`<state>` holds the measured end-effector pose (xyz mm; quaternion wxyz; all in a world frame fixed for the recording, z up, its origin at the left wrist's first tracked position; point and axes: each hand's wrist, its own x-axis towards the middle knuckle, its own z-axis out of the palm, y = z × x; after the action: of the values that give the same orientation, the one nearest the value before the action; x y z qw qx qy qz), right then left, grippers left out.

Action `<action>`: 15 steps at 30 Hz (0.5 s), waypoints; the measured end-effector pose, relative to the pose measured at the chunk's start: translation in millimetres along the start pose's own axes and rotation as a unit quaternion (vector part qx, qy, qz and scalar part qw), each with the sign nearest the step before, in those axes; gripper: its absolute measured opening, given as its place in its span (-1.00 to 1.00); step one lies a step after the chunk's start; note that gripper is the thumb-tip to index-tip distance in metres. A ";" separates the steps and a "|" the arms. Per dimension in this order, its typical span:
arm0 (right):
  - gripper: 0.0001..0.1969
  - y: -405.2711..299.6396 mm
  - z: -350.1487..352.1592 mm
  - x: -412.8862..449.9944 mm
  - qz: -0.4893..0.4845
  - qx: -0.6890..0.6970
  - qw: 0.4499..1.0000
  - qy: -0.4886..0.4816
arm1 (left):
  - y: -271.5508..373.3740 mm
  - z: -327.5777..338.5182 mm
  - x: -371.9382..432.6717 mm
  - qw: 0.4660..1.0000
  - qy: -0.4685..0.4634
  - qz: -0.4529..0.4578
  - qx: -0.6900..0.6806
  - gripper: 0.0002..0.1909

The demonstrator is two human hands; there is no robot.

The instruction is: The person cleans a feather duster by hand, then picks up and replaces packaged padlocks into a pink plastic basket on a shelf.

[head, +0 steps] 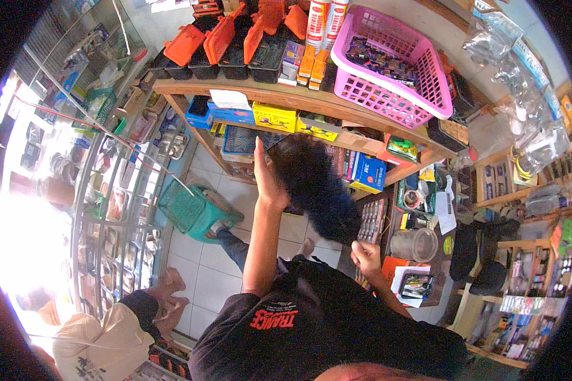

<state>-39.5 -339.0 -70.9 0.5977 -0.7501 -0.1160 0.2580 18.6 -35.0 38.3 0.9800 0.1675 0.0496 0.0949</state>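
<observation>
A dark, fluffy duster [317, 183] spans the space between my hands, blurred at its edges. Its lower right end meets my right hand [366, 256], whose fingers are curled closed around it; any handle is hidden in the grip. At the upper left end, my left hand [268, 181] is raised against the fibres with one digit pointing up. The duster covers its other fingers, so whether they grip it does not show. Just beyond the duster stands a wooden shelf [286, 93] with a yellow box [273, 118] and a blue 3M box [368, 172] on its lower tier.
A pink plastic basket [391, 97], silicone sealant tubes [317, 21] and black bins with orange lids [226, 38] top the shelf. Left are a green plastic stool [209, 214] and glass display shelving [119, 190]. Another person [102, 338] is lower left. A clear jar [412, 245] stands right.
</observation>
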 end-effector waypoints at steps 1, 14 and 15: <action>-0.54 5.2 -1.6 -0.1 0.019 0.044 0.998 0.038 | -3.5 -0.3 1.7 1.000 -0.001 -0.002 0.000 -0.14; -0.53 -2.5 1.9 -1.9 0.001 -0.015 0.999 -0.045 | 6.0 -19.4 5.8 0.979 -0.161 -0.080 -0.093 -0.15; -0.53 -5.7 3.7 -2.6 0.000 -0.015 0.999 -0.046 | 6.1 -17.8 4.7 0.985 -0.165 -0.050 0.022 -0.18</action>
<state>-42.8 -335.7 -65.4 0.5807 -0.7461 -0.1474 0.2904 19.9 -22.7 23.4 0.9743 0.2001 -0.1027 0.0159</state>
